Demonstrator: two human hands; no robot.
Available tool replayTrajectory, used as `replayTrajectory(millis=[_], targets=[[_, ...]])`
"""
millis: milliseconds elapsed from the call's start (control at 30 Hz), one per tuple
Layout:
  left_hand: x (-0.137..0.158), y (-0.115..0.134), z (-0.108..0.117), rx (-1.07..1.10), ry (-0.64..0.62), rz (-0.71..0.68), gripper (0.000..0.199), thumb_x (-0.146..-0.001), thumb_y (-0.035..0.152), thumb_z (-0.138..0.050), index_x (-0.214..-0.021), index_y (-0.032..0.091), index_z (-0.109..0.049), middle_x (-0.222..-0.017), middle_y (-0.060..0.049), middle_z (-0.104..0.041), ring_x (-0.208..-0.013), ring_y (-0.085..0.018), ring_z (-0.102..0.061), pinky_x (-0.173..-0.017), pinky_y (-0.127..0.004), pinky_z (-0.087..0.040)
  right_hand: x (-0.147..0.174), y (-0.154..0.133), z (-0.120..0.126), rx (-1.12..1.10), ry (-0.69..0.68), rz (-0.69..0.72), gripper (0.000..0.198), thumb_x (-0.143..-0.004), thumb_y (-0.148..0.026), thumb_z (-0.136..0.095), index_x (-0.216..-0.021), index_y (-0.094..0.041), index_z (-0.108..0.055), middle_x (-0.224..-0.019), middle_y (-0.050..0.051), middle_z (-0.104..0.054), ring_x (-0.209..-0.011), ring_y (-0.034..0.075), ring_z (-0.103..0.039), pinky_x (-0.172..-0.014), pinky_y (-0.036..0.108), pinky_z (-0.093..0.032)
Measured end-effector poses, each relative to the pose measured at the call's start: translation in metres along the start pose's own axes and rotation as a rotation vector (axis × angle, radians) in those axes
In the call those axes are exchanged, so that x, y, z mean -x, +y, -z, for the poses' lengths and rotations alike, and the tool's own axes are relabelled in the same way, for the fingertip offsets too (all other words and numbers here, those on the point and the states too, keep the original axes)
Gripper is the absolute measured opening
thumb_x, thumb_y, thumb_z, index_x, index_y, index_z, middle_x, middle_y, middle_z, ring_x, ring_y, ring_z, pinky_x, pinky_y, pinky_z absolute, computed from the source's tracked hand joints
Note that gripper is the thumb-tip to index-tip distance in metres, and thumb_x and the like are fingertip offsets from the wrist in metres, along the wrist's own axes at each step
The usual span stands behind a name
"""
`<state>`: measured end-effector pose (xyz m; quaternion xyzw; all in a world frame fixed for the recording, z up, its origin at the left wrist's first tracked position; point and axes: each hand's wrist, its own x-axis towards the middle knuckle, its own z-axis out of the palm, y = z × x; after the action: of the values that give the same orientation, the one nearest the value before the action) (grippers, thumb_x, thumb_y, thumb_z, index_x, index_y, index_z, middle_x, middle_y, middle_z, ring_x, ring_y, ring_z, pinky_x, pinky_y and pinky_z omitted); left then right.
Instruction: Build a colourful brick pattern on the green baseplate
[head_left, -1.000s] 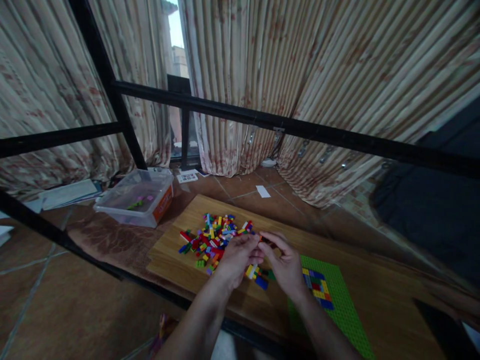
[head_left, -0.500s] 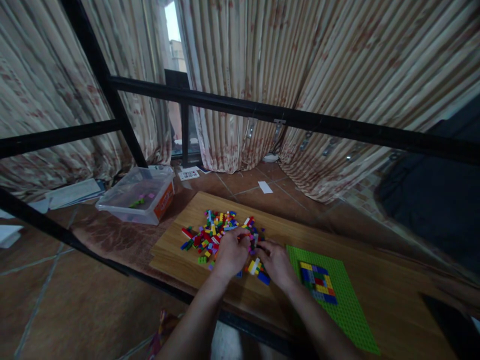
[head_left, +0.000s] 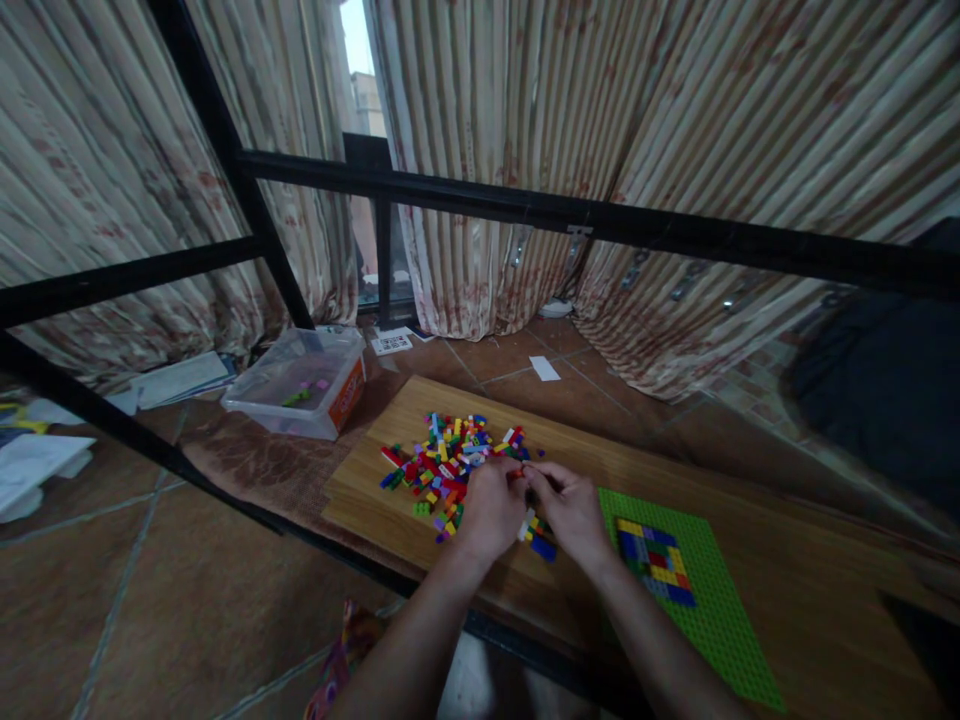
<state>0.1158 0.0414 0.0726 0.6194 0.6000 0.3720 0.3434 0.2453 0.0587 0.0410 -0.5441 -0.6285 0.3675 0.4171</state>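
My left hand [head_left: 493,508] and my right hand [head_left: 574,512] meet over the near right side of a pile of toy bricks [head_left: 439,468]. Both are closed, their fingertips pinched together around a small red toy brick [head_left: 518,472], mostly hidden by the fingers. Below the hands, partly covered, lie a blue brick [head_left: 543,548] and some yellow and white ones. To the right of my right hand is a green baseplate [head_left: 724,600]. A flat, many-coloured square of bricks [head_left: 658,562] is fixed on it.
The bricks and baseplate lie on a long wooden board [head_left: 405,400]. A clear plastic box [head_left: 296,385] with a few bricks inside stands on the far left. Black metal bars [head_left: 480,195] cross in front of the curtains [head_left: 495,100]. White paper [head_left: 544,368] lies on the tiled floor.
My hands have come together, and the fingertips now meet at the red brick above the pile. The whole view has shifted slightly, so things appear further right.
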Motion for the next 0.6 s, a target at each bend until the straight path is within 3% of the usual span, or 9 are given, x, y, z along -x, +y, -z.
replayTrajectory(millis=[200, 400, 600], targets=[[0.003, -0.004, 0.000, -0.032, -0.042, 0.031, 0.028, -0.082, 0.009, -0.047, -0.094, 0.018, -0.070, -0.092, -0.005, -0.072, -0.085, -0.016, -0.065, -0.079, -0.025, -0.049, 0.004, 0.015, 0.003, -0.009, 0.053, -0.078, 0.034, -0.083, -0.048, -0.055, -0.086, -0.019, -0.072, -0.071, 0.004, -0.072, -0.063, 0.019, -0.063, -0.058, 0.029, -0.048], [0.004, -0.017, -0.001, -0.513, -0.103, 0.048, 0.024, -0.081, 0.010, -0.048, -0.097, 0.013, -0.066, -0.095, -0.014, -0.069, -0.091, -0.025, -0.066, -0.081, -0.033, -0.050, -0.002, 0.029, 0.003, 0.396, -0.045, 0.154, 0.022, -0.086, -0.028, -0.050, -0.085, -0.024, -0.072, -0.088, 0.005, -0.072, -0.081, 0.021, -0.066, -0.076, 0.033, -0.048], [0.005, -0.011, -0.002, -0.607, -0.160, 0.112, 0.025, -0.085, 0.013, -0.047, -0.105, 0.012, -0.063, -0.103, -0.015, -0.064, -0.090, -0.024, -0.067, -0.077, -0.031, -0.052, -0.006, 0.032, -0.001, 0.498, -0.114, 0.239, 0.024, -0.087, -0.020, -0.046, -0.086, -0.024, -0.070, -0.091, 0.006, -0.068, -0.085, 0.019, -0.065, -0.079, 0.030, -0.047]])
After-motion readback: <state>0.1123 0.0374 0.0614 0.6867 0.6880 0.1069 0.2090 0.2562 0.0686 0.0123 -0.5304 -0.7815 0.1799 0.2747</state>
